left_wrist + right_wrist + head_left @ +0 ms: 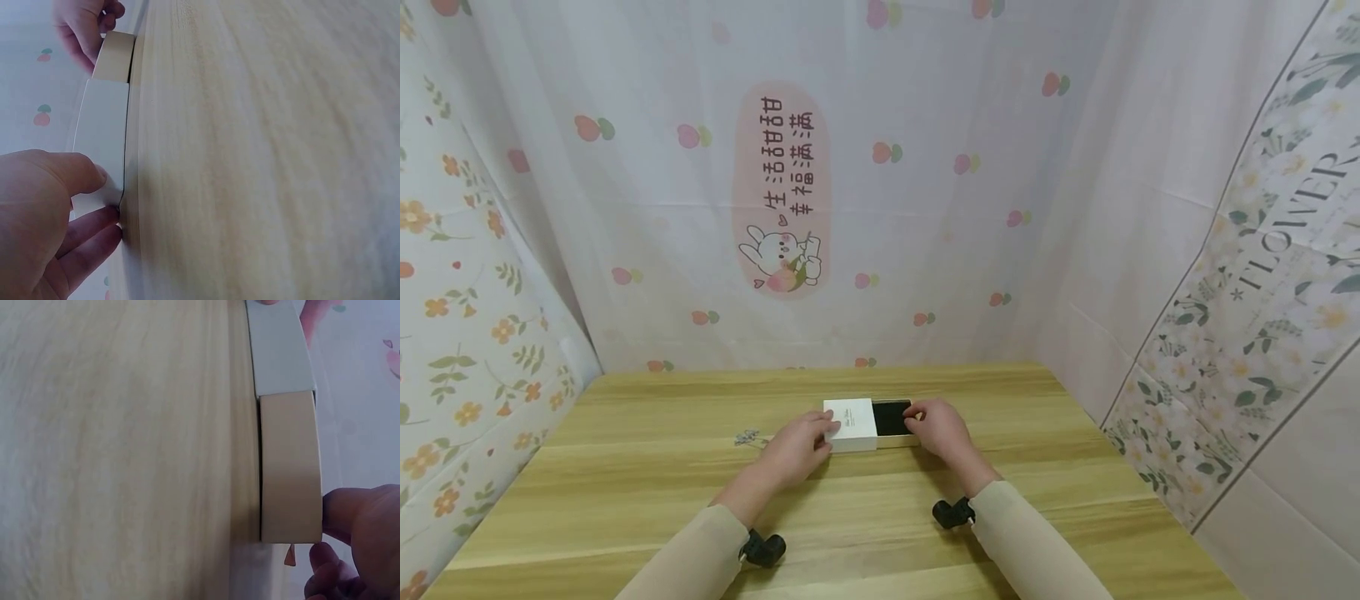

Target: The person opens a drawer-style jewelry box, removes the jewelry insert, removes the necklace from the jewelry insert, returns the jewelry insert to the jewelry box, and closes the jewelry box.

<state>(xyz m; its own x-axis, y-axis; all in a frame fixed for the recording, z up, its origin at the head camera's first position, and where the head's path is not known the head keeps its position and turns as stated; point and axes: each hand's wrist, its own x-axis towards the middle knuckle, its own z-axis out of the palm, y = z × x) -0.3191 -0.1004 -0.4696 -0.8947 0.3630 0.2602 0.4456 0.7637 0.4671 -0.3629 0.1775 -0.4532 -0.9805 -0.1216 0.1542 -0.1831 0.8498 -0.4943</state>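
A drawer-style gift box lies flat on the table. Its white sleeve has small dark lettering on top, and the tan drawer is slid partway out to the right. Inside the drawer a black surface shows. My left hand grips the sleeve's left end, its thumb on the near side. At the drawer's far right end, my right hand pinches the end wall, the thumb over the rim. A small tan ribbon tab hangs from that end, near the curled fingers.
A small sprig of greyish flowers lies on the wooden table, left of the box. Patterned curtains stand behind the table and along both sides. Black wrist cameras are strapped at both sleeve cuffs.
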